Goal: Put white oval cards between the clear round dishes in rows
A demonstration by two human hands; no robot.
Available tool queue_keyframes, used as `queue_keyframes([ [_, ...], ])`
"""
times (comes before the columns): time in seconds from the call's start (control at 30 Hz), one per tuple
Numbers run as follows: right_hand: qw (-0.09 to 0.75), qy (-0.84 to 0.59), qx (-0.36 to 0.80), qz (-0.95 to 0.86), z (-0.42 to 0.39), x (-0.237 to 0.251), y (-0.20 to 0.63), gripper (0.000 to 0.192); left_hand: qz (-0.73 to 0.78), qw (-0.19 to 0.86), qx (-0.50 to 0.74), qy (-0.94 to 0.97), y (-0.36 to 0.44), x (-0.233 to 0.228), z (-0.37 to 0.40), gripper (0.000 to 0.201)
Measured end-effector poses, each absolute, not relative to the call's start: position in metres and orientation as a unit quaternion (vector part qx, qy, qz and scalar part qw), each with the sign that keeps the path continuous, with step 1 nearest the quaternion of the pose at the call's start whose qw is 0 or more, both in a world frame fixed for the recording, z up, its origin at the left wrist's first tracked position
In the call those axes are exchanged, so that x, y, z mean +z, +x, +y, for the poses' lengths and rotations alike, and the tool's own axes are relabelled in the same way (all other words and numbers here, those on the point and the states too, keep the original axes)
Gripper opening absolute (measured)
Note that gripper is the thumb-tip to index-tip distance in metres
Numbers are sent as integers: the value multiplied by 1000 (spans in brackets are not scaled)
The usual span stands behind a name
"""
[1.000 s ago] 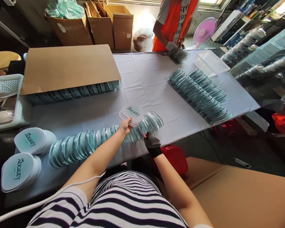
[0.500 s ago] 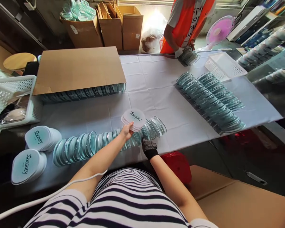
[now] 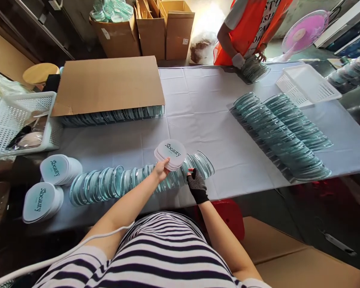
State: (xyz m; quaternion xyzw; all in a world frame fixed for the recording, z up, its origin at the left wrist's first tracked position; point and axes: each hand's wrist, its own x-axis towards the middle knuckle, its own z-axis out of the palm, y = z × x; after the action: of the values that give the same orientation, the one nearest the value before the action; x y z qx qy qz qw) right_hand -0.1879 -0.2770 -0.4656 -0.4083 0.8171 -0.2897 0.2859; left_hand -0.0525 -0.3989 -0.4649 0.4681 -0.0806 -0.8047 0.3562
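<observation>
My left hand [image 3: 161, 169] is bare and closed on a small stack of white rounded cards [image 3: 171, 154] printed "beauty", held above a long row of clear, bluish round plastic cases [image 3: 96, 186]. My right hand [image 3: 197, 185], in a black dotted glove with bare fingertips, is at the near side of the row, close to its right end. Its fingers are curled together against the cases; what they pinch, if anything, I cannot make out. Two thicker stacks of the same printed cards, a rear stack [image 3: 60, 170] and a front stack [image 3: 42, 202], stand left of the row.
A cardboard sheet [image 3: 111, 84] covers more cases at the back left, beside a white basket [image 3: 55, 128]. Slanting rows of cases [image 3: 276, 132] lie at the right, near a white tray [image 3: 309, 80]. Across the table, a person in an orange vest [image 3: 243, 32] handles cases.
My right hand has lifted slightly from the row, and its fingertips now show curled. The left hand still holds the cards. The view has shifted, and the other person's hands have moved on their cases.
</observation>
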Motion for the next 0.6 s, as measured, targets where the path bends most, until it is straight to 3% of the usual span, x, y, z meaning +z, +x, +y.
queue_keyframes([
  [0.2,340,-441,-174,812,-285,-456,-185,48,-90,352,-807,465,-52,-464,-399,26],
  [0.27,350,-453,-186,799,-290,-454,-182,54,-98,354,-806,465,-53,-463,-398,27],
  [0.43,264,-410,-357,797,-315,-441,-203,62,-157,342,-817,436,-50,-460,-390,43],
  [0.6,196,-529,-323,760,-326,-423,-196,60,-196,342,-796,460,-34,-457,-378,44],
])
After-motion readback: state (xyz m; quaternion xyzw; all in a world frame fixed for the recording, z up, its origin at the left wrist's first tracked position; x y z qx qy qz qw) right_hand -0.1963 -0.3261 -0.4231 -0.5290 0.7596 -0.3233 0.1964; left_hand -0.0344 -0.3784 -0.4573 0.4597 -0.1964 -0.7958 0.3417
